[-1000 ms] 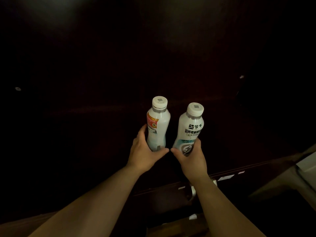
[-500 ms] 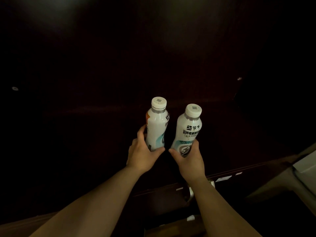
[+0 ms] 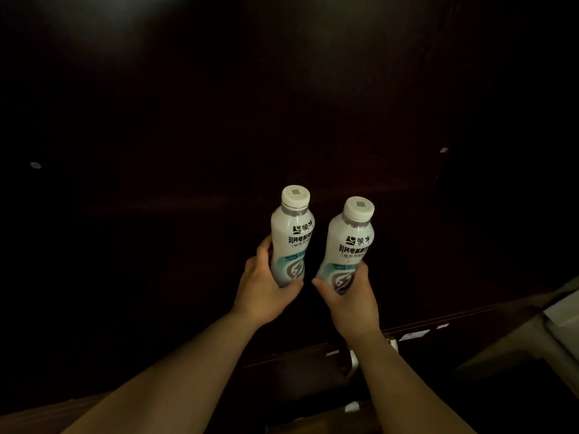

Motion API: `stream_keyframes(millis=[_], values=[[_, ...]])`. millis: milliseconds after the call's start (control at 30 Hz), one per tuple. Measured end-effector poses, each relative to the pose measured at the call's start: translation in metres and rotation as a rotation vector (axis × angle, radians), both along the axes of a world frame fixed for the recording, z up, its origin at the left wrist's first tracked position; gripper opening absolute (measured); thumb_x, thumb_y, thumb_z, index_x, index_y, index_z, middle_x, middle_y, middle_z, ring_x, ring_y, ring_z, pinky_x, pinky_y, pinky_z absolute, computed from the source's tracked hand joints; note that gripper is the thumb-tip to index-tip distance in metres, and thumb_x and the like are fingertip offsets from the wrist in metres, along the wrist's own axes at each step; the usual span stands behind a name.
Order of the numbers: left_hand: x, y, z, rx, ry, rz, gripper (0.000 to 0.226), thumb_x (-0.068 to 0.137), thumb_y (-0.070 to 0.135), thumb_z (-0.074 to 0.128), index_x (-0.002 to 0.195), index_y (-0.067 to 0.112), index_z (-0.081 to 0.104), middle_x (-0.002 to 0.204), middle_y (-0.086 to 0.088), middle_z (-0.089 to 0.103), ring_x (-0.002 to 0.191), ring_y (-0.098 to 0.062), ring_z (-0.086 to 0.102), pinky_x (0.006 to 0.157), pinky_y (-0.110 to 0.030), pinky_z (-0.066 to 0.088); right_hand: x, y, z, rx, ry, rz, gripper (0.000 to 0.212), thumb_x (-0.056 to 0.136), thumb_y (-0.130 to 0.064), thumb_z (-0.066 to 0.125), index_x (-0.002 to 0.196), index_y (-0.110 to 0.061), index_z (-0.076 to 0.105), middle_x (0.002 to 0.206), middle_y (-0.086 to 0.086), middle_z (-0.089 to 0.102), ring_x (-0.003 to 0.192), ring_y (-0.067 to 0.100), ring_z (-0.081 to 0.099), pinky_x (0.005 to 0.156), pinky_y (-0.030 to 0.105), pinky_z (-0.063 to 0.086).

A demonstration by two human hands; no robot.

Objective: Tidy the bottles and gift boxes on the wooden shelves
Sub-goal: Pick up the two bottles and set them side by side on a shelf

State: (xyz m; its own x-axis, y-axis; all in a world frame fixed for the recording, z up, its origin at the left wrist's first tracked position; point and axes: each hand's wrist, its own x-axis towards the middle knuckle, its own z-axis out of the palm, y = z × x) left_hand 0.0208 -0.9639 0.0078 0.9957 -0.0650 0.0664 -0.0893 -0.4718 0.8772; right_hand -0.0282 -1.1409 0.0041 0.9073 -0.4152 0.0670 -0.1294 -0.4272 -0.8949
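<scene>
Two white drink bottles with white caps and blue-grey labels stand side by side inside a very dark wooden shelf [image 3: 188, 202]. My left hand [image 3: 263, 289] grips the lower part of the left bottle [image 3: 291, 239]. My right hand [image 3: 351, 296] holds the base of the right bottle [image 3: 351, 249]. Both labels with black lettering face me. Whether the bottle bases rest on the shelf board is hidden by my hands.
The shelf's front edge [image 3: 416, 333] with small white tags runs across below my hands. A pale surface [image 3: 564, 311] shows at the right edge. Small round fittings [image 3: 35, 165] dot the dark side walls. Lighter wood [image 3: 313, 421] lies at the bottom.
My left hand has turned the left bottle, so its orange side patch went out of sight and the lettered label now faces me. The right bottle stayed nearly still.
</scene>
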Motion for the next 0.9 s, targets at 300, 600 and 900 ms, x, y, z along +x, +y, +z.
stream_keyframes(millis=[300, 600, 900], values=[[0.002, 0.005, -0.003, -0.063, 0.058, -0.077, 0.092, 0.069, 0.033, 0.085, 0.144, 0.033, 0.032, 0.127, 0.010, 0.058, 0.112, -0.007, 0.060, 0.089, -0.029, 0.054, 0.002, -0.003, -0.003, 0.003, 0.002, 0.019, 0.079, 0.068, -0.053, 0.083, 0.133, -0.037, 0.041, 0.121, -0.009, 0.067, 0.110, 0.013, 0.065, 0.092, 0.047, 0.057], [-0.008, 0.014, 0.001, -0.034, 0.038, -0.128, 0.072, 0.074, 0.025, 0.085, 0.133, 0.030, 0.045, 0.108, 0.021, 0.059, 0.094, 0.021, 0.056, 0.070, -0.002, 0.044, 0.000, -0.015, -0.004, 0.086, -0.004, 0.147, 0.084, 0.068, -0.028, 0.087, 0.134, -0.046, 0.039, 0.125, -0.012, 0.064, 0.111, 0.003, 0.065, 0.089, 0.031, 0.058], [-0.023, 0.015, 0.000, -0.066, 0.030, -0.143, 0.077, 0.068, 0.038, 0.085, 0.135, 0.028, 0.049, 0.118, 0.015, 0.065, 0.105, 0.005, 0.062, 0.087, -0.020, 0.052, -0.006, -0.018, -0.003, 0.024, 0.000, 0.258, 0.074, 0.077, -0.027, 0.085, 0.134, -0.040, 0.041, 0.117, -0.015, 0.067, 0.103, -0.008, 0.064, 0.085, 0.023, 0.055]])
